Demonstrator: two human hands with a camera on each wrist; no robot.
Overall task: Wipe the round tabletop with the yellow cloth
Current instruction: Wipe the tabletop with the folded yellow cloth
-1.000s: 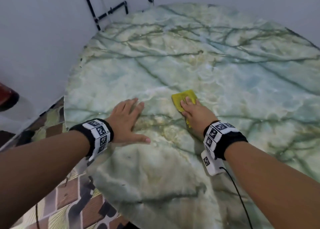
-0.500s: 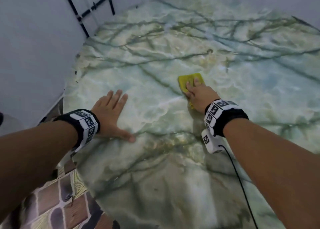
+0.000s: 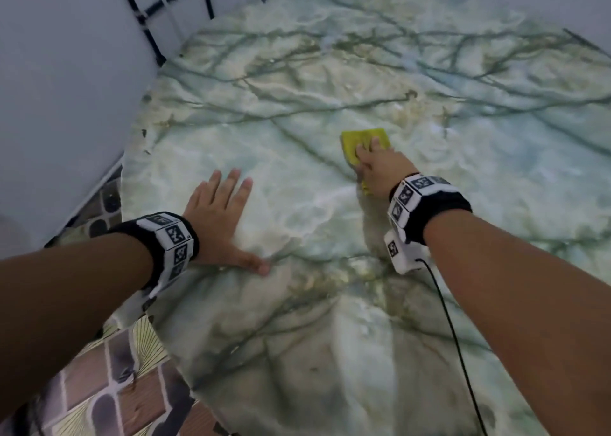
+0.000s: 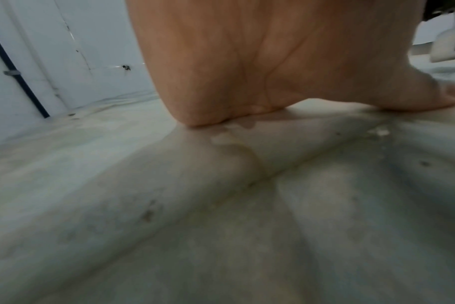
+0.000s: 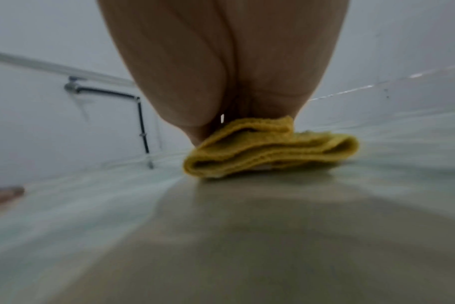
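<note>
A folded yellow cloth (image 3: 363, 140) lies on the round green-veined marble tabletop (image 3: 330, 336), near its middle. My right hand (image 3: 375, 163) lies flat on top of the cloth and presses it down with straight fingers; the cloth's far edge shows past the fingertips. In the right wrist view the folded layers of the cloth (image 5: 270, 151) stick out under the palm. My left hand (image 3: 220, 219) rests flat on the tabletop to the left, fingers spread, thumb out to the right, holding nothing. The left wrist view shows only the left hand's palm heel (image 4: 221, 82) on the marble.
A white wall (image 3: 66, 88) runs close along the table's left and far edges, with black pipes (image 3: 145, 19) fixed to it. Patterned floor tiles (image 3: 99, 386) show below the table's near-left edge. A black cable (image 3: 453, 330) hangs from the right wrist camera.
My right hand has slid the cloth away from me, farther across the tabletop. The left hand has stayed flat on the marble near the left edge.
</note>
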